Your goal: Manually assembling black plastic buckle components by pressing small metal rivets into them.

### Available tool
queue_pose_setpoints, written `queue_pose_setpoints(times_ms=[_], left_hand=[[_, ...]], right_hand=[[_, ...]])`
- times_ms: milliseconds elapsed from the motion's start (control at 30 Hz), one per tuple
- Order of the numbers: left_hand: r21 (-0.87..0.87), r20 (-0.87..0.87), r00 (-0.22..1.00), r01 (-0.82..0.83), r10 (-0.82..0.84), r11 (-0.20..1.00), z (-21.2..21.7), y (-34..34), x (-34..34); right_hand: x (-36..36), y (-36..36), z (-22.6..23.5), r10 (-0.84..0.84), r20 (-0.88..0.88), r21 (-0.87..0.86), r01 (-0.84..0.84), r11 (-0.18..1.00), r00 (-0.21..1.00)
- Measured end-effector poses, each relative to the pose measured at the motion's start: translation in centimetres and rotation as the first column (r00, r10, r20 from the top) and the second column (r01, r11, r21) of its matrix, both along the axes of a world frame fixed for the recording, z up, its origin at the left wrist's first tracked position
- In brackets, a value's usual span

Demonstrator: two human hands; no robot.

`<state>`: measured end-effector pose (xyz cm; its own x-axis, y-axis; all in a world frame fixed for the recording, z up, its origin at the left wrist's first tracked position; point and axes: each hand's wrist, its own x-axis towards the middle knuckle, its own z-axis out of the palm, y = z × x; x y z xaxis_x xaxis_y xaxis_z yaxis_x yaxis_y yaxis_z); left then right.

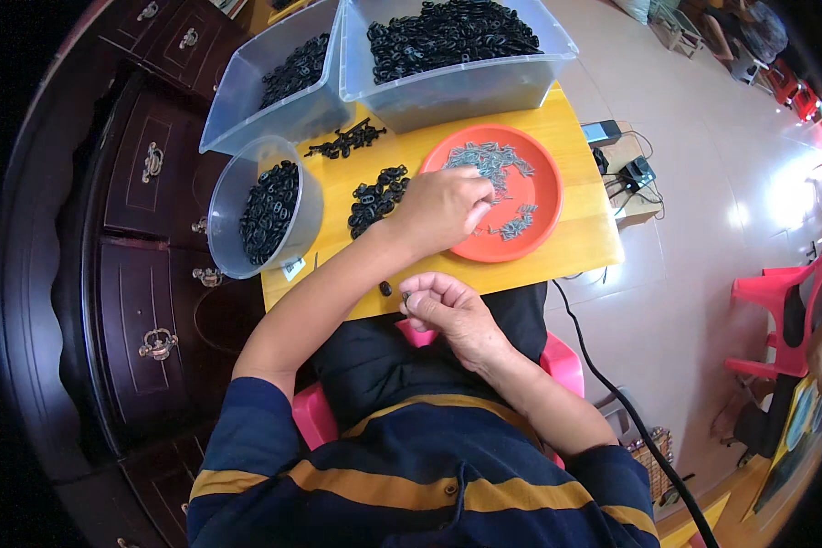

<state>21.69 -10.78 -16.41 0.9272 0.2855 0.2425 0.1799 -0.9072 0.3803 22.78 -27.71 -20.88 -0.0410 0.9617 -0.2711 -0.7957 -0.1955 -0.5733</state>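
**Hands at the small yellow table: one pinching a black piece, one in the orange plate**

Nearest: right hand [443, 306] curled shut just past the table's near edge, fingertips pinching a small black piece [405, 297]. A second loose black bit [385, 289] lies on the table just left of it.

Farther: left hand [440, 208] reaches across onto the orange plate [543, 196], fingers bent down among the small grey metal clips [490, 160]; whether it grips one cannot be told.

Left of that hand: a heap of black pieces [377, 196] on the yellow table [584, 233]. A round clear tub [233, 196] of black pieces overhangs the left edge.

Far edge: two clear bins [457, 87] of black pieces. Bare tabletop only in a narrow strip right of the plate and along the near edge.
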Motion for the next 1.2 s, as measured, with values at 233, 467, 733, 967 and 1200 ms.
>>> queue_pose_setpoints(times_ms=[233,467,733,967,1200], left_hand=[[0.078,-0.109,0.993,0.061,-0.053,0.995,-2.1,0.3,3.7],[0.213,-0.228,0.971,0.119,-0.069,0.970,-1.7,0.5,5.6],[0.211,-0.226,0.970,0.143,-0.095,0.967,-0.5,0.2,5.3],[-0.075,-0.001,1.000,0.005,-0.005,0.997,2.8,-1.1,-1.5],[-0.228,-0.068,0.996,-0.070,0.056,0.971,6.3,-3.8,-10.0]], right_hand=[[0.2,0.1,0.0,-0.035,-0.021,-0.016,0.035,0.999,0.999],[0.3,0.1,0.3,-0.019,-0.025,-0.018,0.019,1.000,1.000],[0.4,0.2,0.1,-0.029,0.019,-0.020,0.029,0.999,0.999],[0.4,0.2,0.2,-0.194,0.020,-0.014,0.194,0.981,0.981],[0.6,0.1,0.6,-0.213,0.119,-0.015,0.216,0.976,0.970]])
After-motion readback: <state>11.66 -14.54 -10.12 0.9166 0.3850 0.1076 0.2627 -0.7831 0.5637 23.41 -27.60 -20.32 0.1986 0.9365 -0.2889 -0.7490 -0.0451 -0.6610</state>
